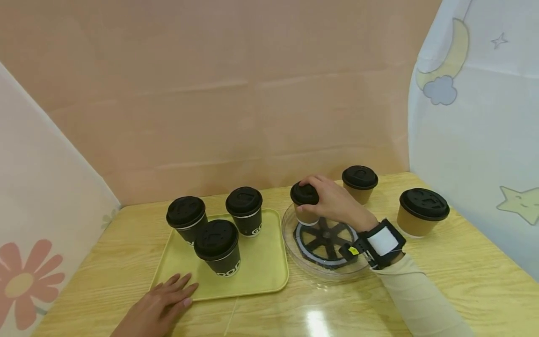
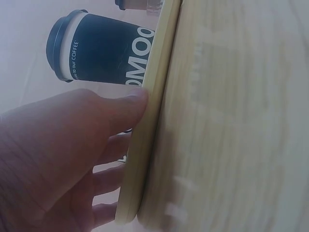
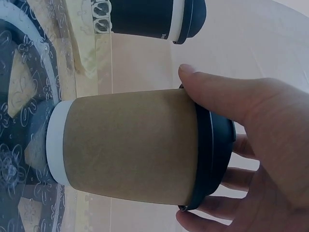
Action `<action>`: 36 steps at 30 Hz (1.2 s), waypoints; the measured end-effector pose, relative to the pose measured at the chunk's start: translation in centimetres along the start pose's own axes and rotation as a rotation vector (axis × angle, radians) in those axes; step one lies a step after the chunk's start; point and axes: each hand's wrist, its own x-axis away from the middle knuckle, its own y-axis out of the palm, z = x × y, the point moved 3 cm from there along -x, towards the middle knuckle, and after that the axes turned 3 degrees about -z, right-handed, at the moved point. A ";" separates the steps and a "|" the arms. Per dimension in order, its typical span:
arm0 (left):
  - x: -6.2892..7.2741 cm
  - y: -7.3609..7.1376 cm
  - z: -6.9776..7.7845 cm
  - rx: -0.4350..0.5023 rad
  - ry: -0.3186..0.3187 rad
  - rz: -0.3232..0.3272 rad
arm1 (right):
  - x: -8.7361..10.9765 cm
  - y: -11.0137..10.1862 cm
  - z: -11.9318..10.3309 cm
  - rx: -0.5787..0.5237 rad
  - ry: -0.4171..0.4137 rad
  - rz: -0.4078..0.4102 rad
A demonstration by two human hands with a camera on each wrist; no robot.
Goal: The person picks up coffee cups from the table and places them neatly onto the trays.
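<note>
My right hand (image 1: 337,202) grips a brown paper coffee cup (image 1: 306,216) round its black lid. The cup stands upright at the left side of a round clear plastic dish (image 1: 309,267), its white base right at the dish's surface in the right wrist view. My left hand (image 1: 157,306) rests on the front left edge of a yellow tray (image 1: 267,267), fingers laid over the rim. Three black coffee cups with black lids stand on that tray: a front one (image 1: 219,250), a back left one (image 1: 187,217) and a back right one (image 1: 245,210).
Two more brown lidded cups stand on the wooden table, one behind the dish (image 1: 360,185) and a larger one at the right (image 1: 421,213). Dark spokes show through the clear dish. A peach cloth (image 1: 252,117) hangs along the back, with patterned sheets at both sides.
</note>
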 end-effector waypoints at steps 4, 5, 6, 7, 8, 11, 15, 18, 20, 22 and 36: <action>0.3 -0.1 0.0 -0.086 0.032 0.127 | -0.3 0.3 -0.3 -0.001 -0.008 -0.004; 0.4 -0.1 0.0 -0.104 0.039 0.160 | -0.4 0.3 -0.3 -0.002 -0.004 -0.006; 0.5 -0.1 0.0 -0.116 0.044 0.185 | -0.5 0.4 -0.4 -0.004 -0.003 -0.007; 0.5 -0.1 0.0 -0.123 0.052 0.205 | -0.6 0.4 -0.5 -0.005 0.001 -0.008; 0.5 -0.2 0.0 -0.132 0.062 0.220 | -0.7 0.4 -0.5 -0.005 0.004 -0.006; 0.5 -0.3 0.2 -0.146 0.079 0.242 | -0.8 0.2 -0.6 0.005 0.030 -0.002; 0.4 -0.5 0.4 -0.186 0.104 0.268 | -0.7 -0.3 -0.5 0.028 0.055 0.004; 0.4 -0.7 0.8 -0.216 0.133 0.299 | -0.8 -0.8 -0.1 0.053 0.063 0.019; 0.4 -0.9 1.0 -0.224 0.162 0.323 | -0.8 -1.2 0.3 0.071 0.072 0.037; 0.3 -1.0 1.4 -0.226 0.180 0.337 | -0.9 -1.6 0.9 0.092 0.080 0.062; -0.7 -1.1 4.3 -0.216 0.329 0.367 | -0.3 -2.8 5.9 0.178 0.196 0.118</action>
